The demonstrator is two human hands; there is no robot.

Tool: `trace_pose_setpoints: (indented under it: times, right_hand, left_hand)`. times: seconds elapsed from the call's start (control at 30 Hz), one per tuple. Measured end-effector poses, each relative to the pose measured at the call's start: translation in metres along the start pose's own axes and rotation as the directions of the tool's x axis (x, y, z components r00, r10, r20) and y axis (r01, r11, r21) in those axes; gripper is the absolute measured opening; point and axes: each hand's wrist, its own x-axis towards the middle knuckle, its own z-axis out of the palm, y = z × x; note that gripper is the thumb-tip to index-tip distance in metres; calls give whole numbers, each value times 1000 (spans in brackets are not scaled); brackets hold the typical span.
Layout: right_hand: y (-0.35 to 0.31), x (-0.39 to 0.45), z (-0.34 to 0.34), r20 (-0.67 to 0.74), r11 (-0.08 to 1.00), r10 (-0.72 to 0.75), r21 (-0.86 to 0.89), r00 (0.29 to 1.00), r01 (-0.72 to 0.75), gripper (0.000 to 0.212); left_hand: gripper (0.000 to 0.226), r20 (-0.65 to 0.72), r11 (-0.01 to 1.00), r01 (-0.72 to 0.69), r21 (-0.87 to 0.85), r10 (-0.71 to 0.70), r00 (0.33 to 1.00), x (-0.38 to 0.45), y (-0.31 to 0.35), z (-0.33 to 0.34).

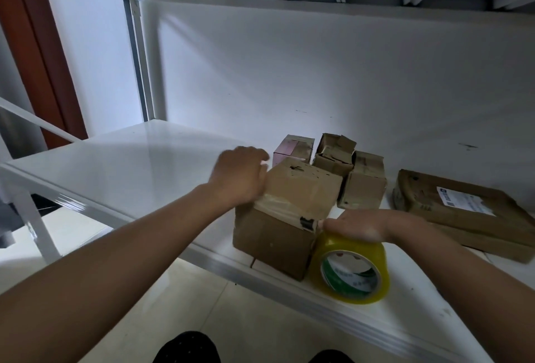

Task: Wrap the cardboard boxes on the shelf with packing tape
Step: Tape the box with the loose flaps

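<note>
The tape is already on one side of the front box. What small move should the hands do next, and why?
Probably pull the roll rightward around the box's near corner. A strip of tape already runs across the box to the right hand, which grips the roll at that corner, while the left hand presses the strip's far end down.

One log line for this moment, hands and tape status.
left hand: presses tape strip onto box | right hand: grips tape roll | stage: wrapping
</note>
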Motion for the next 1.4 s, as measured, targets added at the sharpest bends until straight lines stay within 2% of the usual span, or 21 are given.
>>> trace_pose_setpoints:
  times: [0.07, 0.13, 0.2, 0.3, 0.43, 0.47, 0.53, 0.6, 0.67, 0.7, 0.77, 0.8, 0.83, 0.9, 0.97, 1.03, 1.1, 1.3, 1.4]
  right_hand:
    - [0, 0, 0, 19, 1000, -8, 25, 1000, 8, 57]
    - [0, 1, 0, 48, 996, -28, 81, 998, 24, 54]
    - [0, 1, 1, 47, 994, -39, 102, 998, 34, 54]
    - [0, 1, 2, 25, 995, -22, 98, 999, 19, 58]
    - [3, 3, 4, 3, 997, -7, 76, 1000, 7, 60]
    - [4, 4, 5, 2, 997, -7, 78, 1000, 7, 60]
    - [5, 5, 5, 7, 996, -4, 91, 1000, 3, 61]
    - [5, 6, 5, 23, 995, 4, 104, 1000, -7, 59]
    - [5, 6, 4, 34, 993, 11, 118, 999, -15, 58]
    - [5, 6, 5, 36, 993, 11, 119, 999, -15, 58]
    - [4, 6, 6, 31, 992, 7, 124, 999, -11, 56]
    - [4, 5, 7, 26, 992, -2, 129, 1000, -2, 56]
    - [3, 5, 7, 23, 991, -13, 134, 1000, 9, 55]
    - [3, 4, 7, 17, 988, -27, 149, 999, 24, 47]
    - [2, 3, 8, 8, 989, -18, 146, 1000, 17, 47]
    - [4, 4, 8, -2, 992, -4, 124, 1000, 4, 56]
    - [4, 4, 8, -1, 992, 5, 126, 1000, -5, 59]
    - [8, 5, 10, -36, 986, 14, 165, 999, -7, 57]
    - [12, -6, 6, -20, 954, -56, 295, 998, 59, 40]
  left_hand:
    - [33, 159, 965, -155, -214, 191, 969, -4, 21, 6]
    - [45, 405, 945, -233, -231, 311, 860, -11, 35, 19]
    - [64, 600, 975, -212, -70, 211, 772, -9, 34, 29]
    - [74, 657, 985, -129, 118, 20, 754, 6, 17, 25]
    - [80, 641, 964, 113, 240, -244, 728, 16, -7, 17]
    - [79, 619, 958, 135, 253, -268, 739, 14, -5, 17]
    - [72, 520, 936, 62, 346, -246, 818, 8, 8, 19]
    - [66, 424, 884, -102, 456, -116, 898, 4, 28, 20]
    - [70, 379, 825, -260, 503, 60, 923, 3, 48, 20]
    - [68, 340, 797, -335, 502, 174, 924, 2, 58, 20]
    - [55, 258, 761, -491, 425, 418, 871, -1, 74, 25]
    - [51, 228, 766, -540, 349, 490, 841, -4, 80, 28]
    - [48, 212, 798, -538, 272, 496, 842, -6, 82, 31]
    - [38, 198, 910, -369, 188, 333, 922, -5, 73, 31]
    - [36, 217, 961, -130, 243, 77, 973, 3, 50, 27]
    - [37, 226, 940, 47, 338, -129, 965, 10, 23, 24]
    - [35, 221, 926, 161, 342, -245, 944, 13, 7, 24]
    - [21, 208, 948, 174, 267, -233, 950, 16, 10, 39]
    - [18, 257, 958, 235, 166, -272, 927, 19, -1, 38]
